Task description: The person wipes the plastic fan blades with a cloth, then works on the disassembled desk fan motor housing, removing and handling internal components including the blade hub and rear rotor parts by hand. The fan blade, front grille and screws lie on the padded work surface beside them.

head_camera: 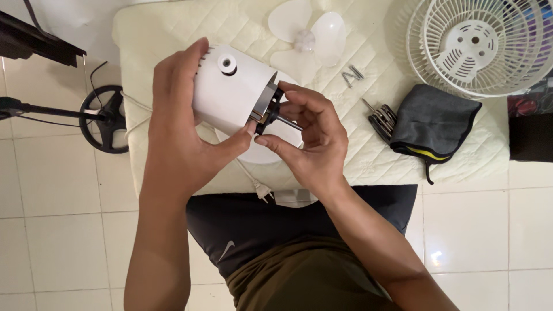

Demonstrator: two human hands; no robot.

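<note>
The left hand (175, 124) wraps around a smooth white plastic motor housing (230, 92), held at centre frame, its grip closed with fingers curled over the top and thumb beneath. The right hand (314, 138) pinches the dark metal motor end and its thin steel shaft (285, 121), fingers bent, wrist angled up from the lower right. Beneath lies a cream quilted mat (374, 150). On it, translucent fan blades (308, 34) sit at top centre, a white round grille (478, 46) upper right, and a folded grey cloth (432, 124) beside small metal tools (383, 121).
</note>
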